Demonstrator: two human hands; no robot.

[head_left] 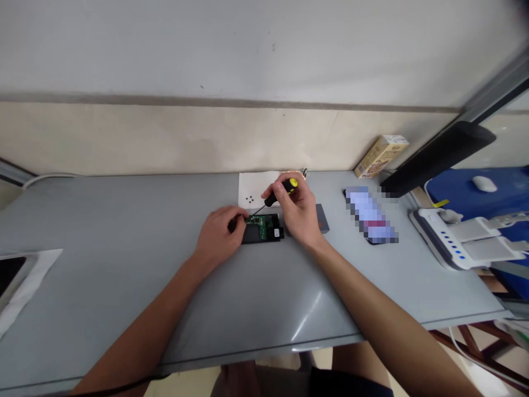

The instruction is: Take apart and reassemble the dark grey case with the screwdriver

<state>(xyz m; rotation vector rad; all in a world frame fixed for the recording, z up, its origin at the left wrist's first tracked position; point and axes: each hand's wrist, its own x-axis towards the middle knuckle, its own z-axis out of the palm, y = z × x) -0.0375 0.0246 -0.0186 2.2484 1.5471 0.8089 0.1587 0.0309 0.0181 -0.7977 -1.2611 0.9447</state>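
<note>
A black device casing (pixel 252 235) with a green circuit board (pixel 263 226) exposed lies on the grey table. My left hand (pixel 220 230) grips the casing's left end, its fingers closed near the board's upper left corner. In my right hand (pixel 298 212) is a screwdriver (pixel 281 191) with a black and yellow handle. It is tilted, and its thin shaft reaches down to the board close to my left fingertips. Whether the tip sits in a screw is too small to tell. Behind the casing, several small dark screws (pixel 249 199) lie on a white sheet (pixel 252 184).
A dark grey flat piece (pixel 322 218) lies beside my right wrist. Farther right are a phone (pixel 370 215), a carton (pixel 381 156), a black upright panel (pixel 442 157) and a white power strip (pixel 454 237) with plugs. A dark-screened device (pixel 12 275) rests at the left edge.
</note>
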